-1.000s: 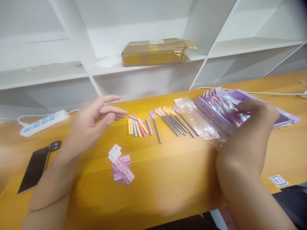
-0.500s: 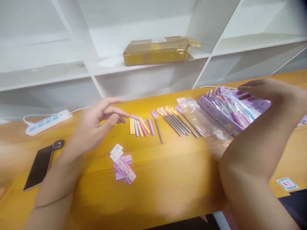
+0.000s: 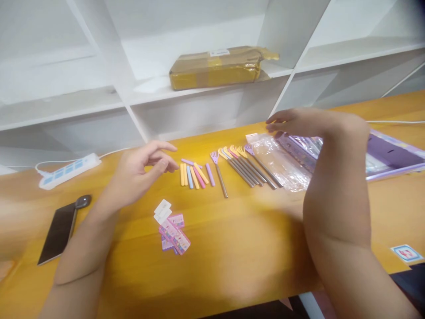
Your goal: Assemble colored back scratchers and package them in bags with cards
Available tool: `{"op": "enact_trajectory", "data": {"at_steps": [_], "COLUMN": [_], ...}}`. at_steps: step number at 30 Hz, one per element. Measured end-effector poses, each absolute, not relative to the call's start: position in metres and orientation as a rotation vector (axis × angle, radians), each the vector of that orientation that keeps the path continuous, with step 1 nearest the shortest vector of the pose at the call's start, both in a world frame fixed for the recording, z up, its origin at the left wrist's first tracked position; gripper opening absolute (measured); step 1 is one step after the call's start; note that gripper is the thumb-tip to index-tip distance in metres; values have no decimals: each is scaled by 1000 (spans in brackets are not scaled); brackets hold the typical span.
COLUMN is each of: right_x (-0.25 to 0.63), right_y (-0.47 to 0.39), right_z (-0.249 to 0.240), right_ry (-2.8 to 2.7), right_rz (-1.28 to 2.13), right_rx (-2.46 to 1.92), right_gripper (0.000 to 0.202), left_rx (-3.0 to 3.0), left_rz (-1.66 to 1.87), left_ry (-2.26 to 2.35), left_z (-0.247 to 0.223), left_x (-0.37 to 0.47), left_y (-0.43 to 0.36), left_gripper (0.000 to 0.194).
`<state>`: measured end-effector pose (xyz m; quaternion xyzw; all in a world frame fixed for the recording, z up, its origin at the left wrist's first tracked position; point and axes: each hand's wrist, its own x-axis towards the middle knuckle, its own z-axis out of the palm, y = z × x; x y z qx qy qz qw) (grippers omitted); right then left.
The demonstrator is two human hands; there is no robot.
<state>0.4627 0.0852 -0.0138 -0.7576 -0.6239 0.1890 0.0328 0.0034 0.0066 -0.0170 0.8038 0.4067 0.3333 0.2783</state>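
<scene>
My left hand [image 3: 141,173] hovers over the table, fingers loosely spread and holding nothing, just left of a group of short pastel sticks [image 3: 193,176] in yellow, blue, pink and purple. Right of these lies a single back scratcher [image 3: 222,180] with a purple claw head and metal rod. A row of similar back scratchers [image 3: 245,170] with yellow, pink and purple heads follows. My right hand [image 3: 292,122] is stretched out above a clear plastic bag [image 3: 277,161], fingers extended, with nothing visible in it. My right forearm partly hides a purple box [image 3: 398,153] of packaged items.
Pink and purple cards [image 3: 175,235] and white tags [image 3: 162,211] lie at front centre. A power strip [image 3: 69,170], a dark phone-like slab [image 3: 58,232] and a black mouse-like object [image 3: 83,201] are at left. A taped carton [image 3: 215,68] sits on the shelf [image 3: 146,95].
My right hand has moved left, from over the purple box to above the clear bag, uncovering more of the box's right side. My left hand has barely moved.
</scene>
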Motion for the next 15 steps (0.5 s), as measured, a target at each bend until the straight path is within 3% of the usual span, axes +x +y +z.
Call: {"op": "enact_trajectory", "data": {"at_steps": [4,10,15], "right_x": [434,413,409], "right_y": [93,129,161], "right_z": [-21,-56,-97], "right_ry": [-2106,-2399,-2495], "right_rz": [551,472,488], "right_rx": [-2328,-2352,-2392], "right_gripper": [32,20,27], "left_rx": [2251,2373,2303], "left_rz": [664,-73,-317], "left_ry": [1205,1430,1438], "left_z": [-25,-73,-110], "left_x": [6,8,6], "left_y": [23,73,103], "left_gripper": [24,28,38]}}
